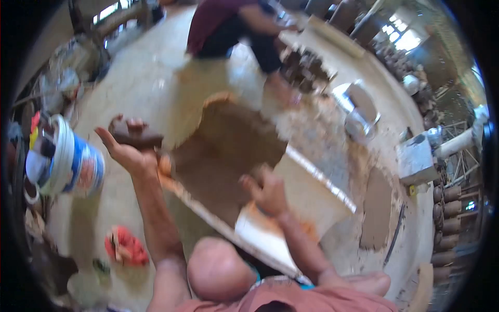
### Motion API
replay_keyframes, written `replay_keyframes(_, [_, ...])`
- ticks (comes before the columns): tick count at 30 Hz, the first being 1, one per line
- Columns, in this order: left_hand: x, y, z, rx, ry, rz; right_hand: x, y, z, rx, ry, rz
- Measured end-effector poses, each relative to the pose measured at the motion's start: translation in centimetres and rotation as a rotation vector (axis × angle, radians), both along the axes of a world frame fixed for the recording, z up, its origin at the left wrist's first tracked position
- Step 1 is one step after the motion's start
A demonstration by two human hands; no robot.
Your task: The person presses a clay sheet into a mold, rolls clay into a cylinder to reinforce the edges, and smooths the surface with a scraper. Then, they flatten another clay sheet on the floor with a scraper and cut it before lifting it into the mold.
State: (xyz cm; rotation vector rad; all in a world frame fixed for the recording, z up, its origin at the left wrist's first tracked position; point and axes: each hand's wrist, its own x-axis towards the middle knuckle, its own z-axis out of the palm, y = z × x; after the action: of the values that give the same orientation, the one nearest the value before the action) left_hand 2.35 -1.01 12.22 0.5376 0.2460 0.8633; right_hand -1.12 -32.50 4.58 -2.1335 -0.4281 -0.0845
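A wide sheet of brown clay (pixel 223 151) with ragged edges lies in a pale curved mould (pixel 312 187) in front of my knees. At the left edge of the mould, my left hand (pixel 127 153) is raised palm up with its fingers spread, beside a dark brown lump (pixel 136 134). Nothing shows on its palm. Over the right part of the clay is my right hand (pixel 265 190), blurred by motion, its fingers bent. What it holds, if anything, cannot be made out.
Another person (pixel 228 26) sits at the back near broken clay pieces (pixel 309 70). A bucket (pixel 78 161) stands at left, a red cloth (pixel 126 246) below it. At right are a metal basin (pixel 358 109), a flat clay slab (pixel 378 208), a dark rod (pixel 395 234) and a white block (pixel 417 158).
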Motion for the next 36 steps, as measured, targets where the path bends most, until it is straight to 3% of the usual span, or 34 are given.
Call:
replay_keyframes(4, [-3.5, -0.6, -6.1, 0.074, 0.030, -0.238, 3.5, -0.2, -7.2, -0.220, 0.079, 0.042])
replay_keyframes(6, [-3.8, -1.9, -8.8, 0.105, 0.066, -0.222, 5.1, 0.0, -10.9, -0.316, -0.042, 0.087])
replay_keyframes(8, [-4.0, -3.1, -10.7, 0.139, 0.090, -0.228, 6.0, 0.0, -11.3, -0.372, 0.089, 0.184])
replay_keyframes(10, [-4.1, -4.2, -11.1, 0.375, 0.064, -0.330, 8.1, 0.6, -9.3, -0.267, 0.075, 0.087])
replay_keyframes(11, [-3.5, -5.0, -11.1, 0.631, 0.148, -0.349, 9.1, 1.7, -6.8, -0.262, 0.024, 0.078])
replay_keyframes(12, [-3.1, -6.3, -10.8, 0.886, 0.233, -0.357, 8.9, 3.5, -3.4, 0.144, -0.032, 0.052])
replay_keyframes(13, [-2.5, -9.1, -9.5, 0.850, 0.255, -0.510, 8.4, 5.4, -0.9, 0.552, -0.090, 0.042])
replay_keyframes(14, [-1.9, -11.7, -8.0, 0.820, 0.282, -0.664, 7.6, 8.2, 0.1, 0.620, -0.106, 0.175])
replay_keyframes(15, [-1.0, -12.9, -7.9, 0.850, 0.240, -0.655, 6.9, 10.1, 1.1, 0.681, -0.121, 0.311])
replay_keyframes(17, [1.5, -14.0, -8.3, 0.338, -0.152, -0.660, 5.0, 9.3, 2.9, 0.375, -0.322, 0.272])
replay_keyframes(19, [2.8, -13.2, -7.6, 0.498, -0.159, -0.636, 2.1, 9.1, 1.9, 0.376, -0.258, 0.241])
replay_keyframes(24, [-0.4, -13.9, -5.1, 0.854, -0.247, -0.667, 4.7, 7.1, 3.4, 0.328, -0.176, 0.246])
replay_keyframes(26, [0.1, -13.5, -4.0, 1.125, -0.317, -0.632, 5.8, 7.5, 3.9, 0.653, -0.208, 0.439])
replay_keyframes(27, [0.7, -13.4, -4.2, 1.057, -0.235, -0.574, 5.0, 7.6, 2.7, 0.429, -0.349, 0.333])
replay_keyframes(30, [-0.5, -14.0, -4.5, 1.082, -0.256, -0.604, 3.1, 7.7, 2.4, 0.532, -0.050, 0.268])
replay_keyframes(32, [-0.3, -13.6, -4.5, 1.105, -0.255, -0.621, 5.6, 7.5, 4.0, 0.607, -0.121, 0.223])
replay_keyframes(34, [0.3, -13.6, -4.8, 1.075, -0.452, -0.641, 6.1, 7.2, 4.5, 0.642, -0.120, 0.180])
replay_keyframes(36, [-0.4, -13.8, -4.6, 0.981, -0.358, -0.666, 4.7, 7.7, 4.0, 0.544, -0.246, 0.284])
